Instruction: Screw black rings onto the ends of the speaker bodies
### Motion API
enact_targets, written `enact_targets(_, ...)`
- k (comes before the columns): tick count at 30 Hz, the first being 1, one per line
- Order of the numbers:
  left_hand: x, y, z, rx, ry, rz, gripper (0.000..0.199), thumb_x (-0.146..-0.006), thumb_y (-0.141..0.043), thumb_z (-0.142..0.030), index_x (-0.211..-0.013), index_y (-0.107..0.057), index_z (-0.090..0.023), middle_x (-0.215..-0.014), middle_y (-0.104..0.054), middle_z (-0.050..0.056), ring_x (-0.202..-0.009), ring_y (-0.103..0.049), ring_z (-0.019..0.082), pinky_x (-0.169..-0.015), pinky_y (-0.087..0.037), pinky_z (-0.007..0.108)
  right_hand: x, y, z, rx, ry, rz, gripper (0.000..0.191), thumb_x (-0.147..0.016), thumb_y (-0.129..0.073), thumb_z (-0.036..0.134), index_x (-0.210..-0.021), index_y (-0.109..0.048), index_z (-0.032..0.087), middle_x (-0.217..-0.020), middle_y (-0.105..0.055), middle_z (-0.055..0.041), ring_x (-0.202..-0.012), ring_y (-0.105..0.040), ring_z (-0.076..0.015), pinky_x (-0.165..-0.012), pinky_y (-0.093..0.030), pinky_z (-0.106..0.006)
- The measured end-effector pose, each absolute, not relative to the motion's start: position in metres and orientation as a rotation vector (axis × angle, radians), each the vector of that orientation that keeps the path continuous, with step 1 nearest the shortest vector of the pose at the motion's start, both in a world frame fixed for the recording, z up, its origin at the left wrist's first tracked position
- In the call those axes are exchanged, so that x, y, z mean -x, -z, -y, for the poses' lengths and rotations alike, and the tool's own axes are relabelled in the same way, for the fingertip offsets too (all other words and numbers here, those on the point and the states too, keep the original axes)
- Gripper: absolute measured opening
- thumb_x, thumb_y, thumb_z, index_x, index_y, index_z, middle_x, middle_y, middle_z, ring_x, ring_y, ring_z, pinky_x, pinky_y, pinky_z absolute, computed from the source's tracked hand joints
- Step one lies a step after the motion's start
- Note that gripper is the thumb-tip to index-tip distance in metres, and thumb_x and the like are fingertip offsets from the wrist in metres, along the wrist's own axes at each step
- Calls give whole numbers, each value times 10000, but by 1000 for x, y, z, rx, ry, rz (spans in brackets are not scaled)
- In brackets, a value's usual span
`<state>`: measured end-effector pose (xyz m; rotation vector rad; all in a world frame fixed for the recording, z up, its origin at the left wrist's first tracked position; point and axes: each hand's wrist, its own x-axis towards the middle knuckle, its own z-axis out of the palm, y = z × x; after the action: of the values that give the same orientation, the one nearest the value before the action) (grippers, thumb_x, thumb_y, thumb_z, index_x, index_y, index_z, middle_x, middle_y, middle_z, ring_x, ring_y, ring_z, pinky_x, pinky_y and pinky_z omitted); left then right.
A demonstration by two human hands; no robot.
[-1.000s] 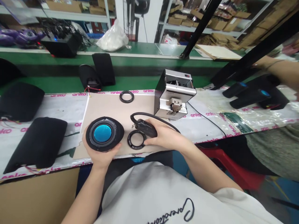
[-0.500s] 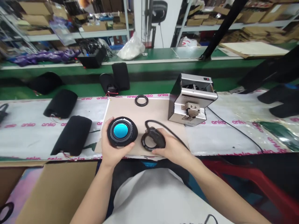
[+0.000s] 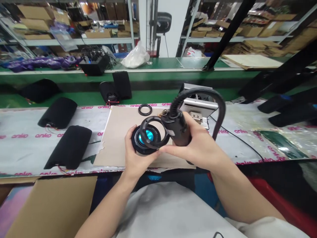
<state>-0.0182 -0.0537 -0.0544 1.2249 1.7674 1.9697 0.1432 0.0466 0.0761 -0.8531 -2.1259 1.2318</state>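
Black ring (image 3: pixel 146 142): one, lifted off the brown board (image 3: pixel 116 132) since the earlier frame, gripped with a corded black tool (image 3: pixel 180 131) in my right hand (image 3: pixel 198 142); overlaps the blue-centred cylinder (image 3: pixel 149 135), contact unclear to me. Cylinder: held in my left hand (image 3: pixel 136 160). Bench liner (image 3: pixel 22 142): pink "anko" print. Tool's pale label: unreadable. Silver machine (image 3: pixel 199 105): partly hidden.

A white plastic bag (image 3: pixel 136 58) sits at upper centre, right of a black box (image 3: pixel 92 67) under tangled cables (image 3: pixel 95 53). Purple bundles (image 3: pixel 44 63) lie upper left, a flat pale board (image 3: pixel 251 61) upper right, brown cardboard (image 3: pixel 59 205) lower left.
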Motion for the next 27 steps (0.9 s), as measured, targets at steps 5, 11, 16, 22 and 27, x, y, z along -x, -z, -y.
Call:
enact_targets(5, 16, 54, 53, -1244, -1972, -1679, 1046, -681, -1011, -554, -1539, -471, -296, -1492, -627, 123, -1340, -692, 337, -1142, -570, 474, -132, -78, -50, 702, -1164, 2376, 621, -802, -856, 193, -1342, -603, 364, -1248, -707, 72, -1122, -714, -154, -930, -583, -267)
enact_targets(11, 15, 53, 55, -1261, -1962, -1763, 1082, -662, -1006, -591, -1543, -466, -272, -1512, -600, 147, -1368, -669, 354, -1160, -554, 482, -129, -81, -51, 744, -1240, 2431, 638, -786, -890, 225, -1343, -611, 365, -1218, -720, 62, -1079, -721, -170, -946, -582, -293)
enact_targets(16, 14, 50, 54, -1288, -1957, -1734, 1038, -716, -987, -564, -1554, -449, -271, -1513, -599, 147, -1358, -678, 340, -1145, -564, 465, -129, -71, -51, 873, -1248, 2338, 793, -739, -954, 307, -1447, -605, 393, -1235, -727, 21, -1055, -735, -233, -958, -609, -389)
enact_targets(22, 14, 53, 54, -1335, -1938, -1719, 1033, -755, -959, -583, -1577, -403, -294, -1512, -604, 147, -1374, -675, 345, -1169, -557, 499, -131, -70, -45, 867, -1157, 2363, 842, -752, -965, 375, -1507, -595, 433, -1348, -724, -2, -1219, -720, -278, -1076, -614, -432)
enact_targets(27, 14, 56, 54, -1326, -1926, -1707, 1054, -736, -965, -593, -1572, -394, -299, -1500, -610, 150, -1351, -688, 350, -1138, -582, 505, -128, -78, -45, 849, -1119, 2461, 810, -787, -918, 348, -1526, -597, 422, -1426, -699, -16, -1252, -716, -285, -1111, -612, -456)
